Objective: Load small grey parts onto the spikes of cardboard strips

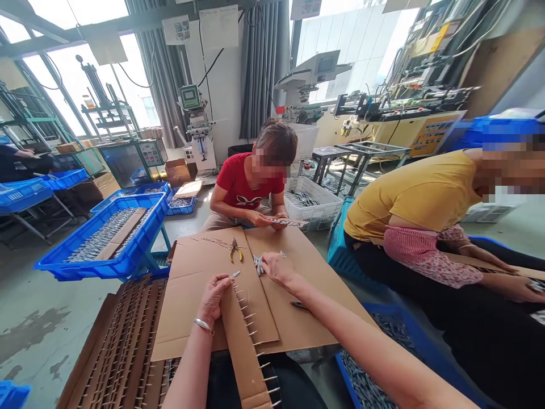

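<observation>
My left hand [216, 293] is closed on the top end of a long cardboard strip [239, 335], which slants down over the table edge toward my lap. Thin pale pins stick out along the strip's right side. One small silvery-grey piece [235, 274] sits at the strip's top, by my left fingertips. Over the middle of the table, my right hand [276, 267] has its fingers pinched at a small heap of grey pieces [258, 265]; its fingertips partly hide them. Yellow-handled pliers [235, 250] lie beyond my hands. A dark tool [298, 305] lies partly under my right forearm.
Cardboard sheets [187, 307] cover the table. Across it, a person in red [242, 187] holds a strip of pieces; a person in yellow [409, 199] sits at right. Pinned strips [123, 335] lie at lower left. Blue crates [145, 227] stand left, another [347, 363] lower right.
</observation>
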### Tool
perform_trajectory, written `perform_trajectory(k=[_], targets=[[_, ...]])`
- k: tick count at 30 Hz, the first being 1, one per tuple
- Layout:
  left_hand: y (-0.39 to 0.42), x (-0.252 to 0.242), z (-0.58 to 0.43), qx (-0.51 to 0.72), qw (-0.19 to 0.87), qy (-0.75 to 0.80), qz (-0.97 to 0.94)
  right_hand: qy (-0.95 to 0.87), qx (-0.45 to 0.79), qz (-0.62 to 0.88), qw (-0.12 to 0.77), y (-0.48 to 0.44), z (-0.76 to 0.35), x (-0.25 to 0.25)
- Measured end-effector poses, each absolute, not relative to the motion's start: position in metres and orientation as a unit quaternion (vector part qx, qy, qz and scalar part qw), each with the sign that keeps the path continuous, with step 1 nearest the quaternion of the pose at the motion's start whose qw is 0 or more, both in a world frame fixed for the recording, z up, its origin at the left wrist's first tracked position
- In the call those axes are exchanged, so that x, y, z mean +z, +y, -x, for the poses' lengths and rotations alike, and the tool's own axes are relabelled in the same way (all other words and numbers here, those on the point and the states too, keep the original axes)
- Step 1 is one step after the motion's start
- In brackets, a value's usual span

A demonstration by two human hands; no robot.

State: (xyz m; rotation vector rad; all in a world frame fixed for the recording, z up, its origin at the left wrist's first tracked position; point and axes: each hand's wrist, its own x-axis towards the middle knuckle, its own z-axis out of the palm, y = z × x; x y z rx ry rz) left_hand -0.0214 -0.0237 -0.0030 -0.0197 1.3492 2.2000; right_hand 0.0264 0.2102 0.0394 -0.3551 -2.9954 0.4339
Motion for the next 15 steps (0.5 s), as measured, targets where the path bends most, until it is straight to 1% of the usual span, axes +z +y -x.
perform_trajectory(k=[4,8,15], targets=[[-0.024,0.001,0.02,0.825,0.274,0.494,0.009,-0.983,0.1,0.153,-0.012,0.202,-0.024,0.039],[-0.026,0.001,0.019,0.824,0.28,0.492,0.001,-0.981,0.084,0.169,-0.054,0.187,-0.025,0.045],[-0.026,0.001,0.021,0.819,0.289,0.495,0.012,-0.98,0.077,0.161,-0.093,0.185,-0.038,0.056]])
